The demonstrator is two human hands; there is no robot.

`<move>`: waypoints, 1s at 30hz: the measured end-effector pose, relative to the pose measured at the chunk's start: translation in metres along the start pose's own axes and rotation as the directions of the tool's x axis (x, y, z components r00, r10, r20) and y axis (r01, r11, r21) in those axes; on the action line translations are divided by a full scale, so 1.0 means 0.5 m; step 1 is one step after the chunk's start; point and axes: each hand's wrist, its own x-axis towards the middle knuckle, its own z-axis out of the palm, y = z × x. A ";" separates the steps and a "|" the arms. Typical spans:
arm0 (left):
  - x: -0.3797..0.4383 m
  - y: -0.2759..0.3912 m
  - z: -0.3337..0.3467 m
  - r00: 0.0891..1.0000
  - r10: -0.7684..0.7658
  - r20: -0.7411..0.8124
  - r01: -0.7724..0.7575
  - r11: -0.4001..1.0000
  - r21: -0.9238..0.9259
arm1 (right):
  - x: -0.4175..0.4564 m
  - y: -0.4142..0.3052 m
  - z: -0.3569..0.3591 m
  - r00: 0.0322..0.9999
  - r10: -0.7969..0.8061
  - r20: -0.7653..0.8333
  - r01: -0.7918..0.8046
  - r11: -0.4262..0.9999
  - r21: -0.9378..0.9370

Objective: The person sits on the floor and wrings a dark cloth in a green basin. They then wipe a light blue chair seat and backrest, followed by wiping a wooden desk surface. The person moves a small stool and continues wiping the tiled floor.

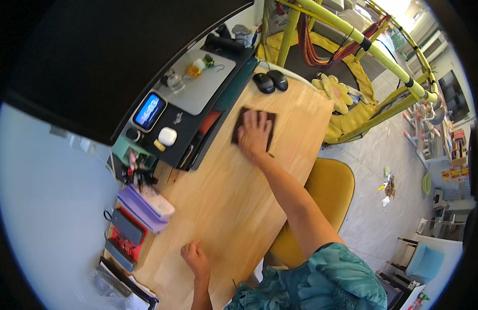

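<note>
My right hand (255, 133) lies flat with its fingers apart on a dark brown, square, flat thing (237, 128), perhaps a cloth, on the wooden desk (215, 193). Whether the fingers grip it cannot be told. My left hand (196, 257) is loosely curled over the near left part of the desk, with nothing visible in it. Two black computer mice (264, 83) sit side by side beyond the right hand. To the left of that hand stands a black monitor riser (169, 155), bearing a closed silver laptop (202, 93), a small lit display (149, 111) and a white earbud case (167, 136).
A purple case (142, 209), a red box (140, 248) with a dark power bank (128, 226) and a green pen holder (126, 149) line the wall side. A large monitor (87, 58) overhangs the riser. A mustard chair (332, 186) touches the desk's edge; a yellow-framed trampoline (339, 131) stands beyond.
</note>
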 end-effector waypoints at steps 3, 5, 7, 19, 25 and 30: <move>0.029 0.047 0.014 0.999 0.054 -0.006 -0.053 0.997 0.048 | -0.056 0.042 -0.046 0.742 -0.648 0.172 0.591 0.753 0.289; 0.042 0.072 0.026 0.996 0.083 0.012 -0.084 0.993 0.079 | -0.052 0.139 -0.062 0.607 -0.785 0.128 0.696 0.602 0.390; 0.064 0.079 0.040 0.994 0.101 0.031 -0.103 0.991 0.086 | 0.031 0.223 -0.099 0.709 -0.676 0.201 0.613 0.732 0.298; 0.083 0.060 0.072 0.989 0.141 -0.052 -0.138 0.989 0.054 | 0.210 0.468 -0.009 0.844 0.535 -0.037 -0.534 0.830 -0.161; 0.089 0.050 0.064 0.987 0.159 -0.012 -0.157 0.984 0.090 | 0.106 0.376 -0.039 0.978 0.138 0.157 -0.136 0.990 -0.022; 0.064 0.059 0.078 0.976 0.215 -0.019 -0.216 0.976 -0.038 | -0.148 0.247 -0.084 0.927 0.374 0.001 -0.370 0.917 -0.149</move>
